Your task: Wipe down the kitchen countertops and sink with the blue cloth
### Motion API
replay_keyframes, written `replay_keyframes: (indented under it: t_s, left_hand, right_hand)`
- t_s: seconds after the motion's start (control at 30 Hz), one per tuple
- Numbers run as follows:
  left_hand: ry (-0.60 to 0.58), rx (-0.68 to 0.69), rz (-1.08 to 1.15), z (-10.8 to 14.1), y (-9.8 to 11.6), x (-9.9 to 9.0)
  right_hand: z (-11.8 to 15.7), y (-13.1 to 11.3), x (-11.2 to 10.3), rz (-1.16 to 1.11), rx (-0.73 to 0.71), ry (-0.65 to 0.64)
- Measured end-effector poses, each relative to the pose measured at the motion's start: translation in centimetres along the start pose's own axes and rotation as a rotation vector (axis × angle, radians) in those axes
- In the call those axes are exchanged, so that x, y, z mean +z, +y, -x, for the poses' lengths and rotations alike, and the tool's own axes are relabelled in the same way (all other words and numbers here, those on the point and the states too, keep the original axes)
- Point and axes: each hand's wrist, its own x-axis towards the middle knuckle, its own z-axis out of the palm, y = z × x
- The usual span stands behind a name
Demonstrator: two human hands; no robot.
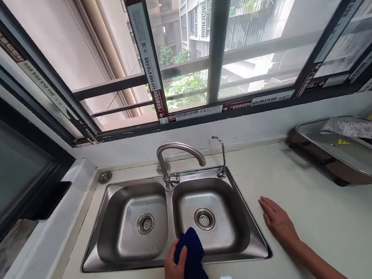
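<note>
My left hand (174, 269) is closed on a dark blue cloth (192, 260), thumb on top, at the front rim of the double steel sink (235, 255). The cloth hangs partly over the right basin and partly over the counter edge of the sink. To the right of the sink, my right hand (279, 219) rests by the counter (329, 235) with its fingers stretched out and nothing in them. A curved steel faucet (180, 145) stands behind the divider between the basins. Water drops show in the left basin (127, 245).
A thin small spout (222, 153) rises at the sink's back right corner. An electric pan with a glass lid (355, 151) stands at the right, a crumpled clear wrapper (349, 128) on top. Behind the counter is a dark-framed window (189, 114). A round metal piece (105, 177) sits back left.
</note>
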Motion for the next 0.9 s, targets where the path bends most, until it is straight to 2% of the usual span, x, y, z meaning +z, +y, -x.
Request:
replay_keyframes:
  t_s: [0.1, 0.17, 0.3, 0.33, 0.43, 0.5, 0.6, 0.7, 0.77, 0.9]
  left_hand:
    - [-0.063, -0.023, -0.003, 0.6, 0.0, -2.8]
    - [-0.098, -0.051, 0.013, 0.6, -0.2, -3.8]
    - [-0.23, -0.157, 0.098, 0.1, -0.9, -3.9]
    - [-0.27, -0.18, 0.118, 0.0, -0.9, -3.6]
    - [-0.409, -0.169, 0.136, -0.4, -0.3, -2.3]
    - [-0.525, -0.118, 0.101, -0.6, 0.5, -1.2]
    - [-0.696, -0.051, -0.008, -0.5, 1.8, 0.4]
    - [-0.819, 0.004, -0.132, -0.3, 2.7, 2.0]
    - [-0.848, 0.025, -0.154, -0.3, 3.1, 2.9]
    - [-0.794, 0.025, -0.076, -0.4, 3.3, 3.7]
  right_hand:
    - [0.5, -2.4, -0.2, -0.113, 0.152, 0.059]
    - [1.4, -5.0, -0.4, -0.214, 0.236, 0.068]
    - [4.6, -13.3, -0.8, -0.319, 0.256, -0.006]
    - [5.4, -15.8, -1.0, -0.369, 0.266, -0.049]
    - [6.7, -22.7, -2.2, -0.843, 0.488, -0.34]
    - [6.3, -25.8, -3.5, -1.044, 0.556, -0.492]
    - [4.9, -27.5, -5.4, -1.164, 0.708, -0.563]
    - [4.0, -27.1, -6.4, -1.19, 0.942, -0.469]
    - [3.9, -26.7, -6.4, -1.217, 1.05, -0.395]
    - [4.3, -26.5, -5.9, -1.32, 1.194, -0.31]
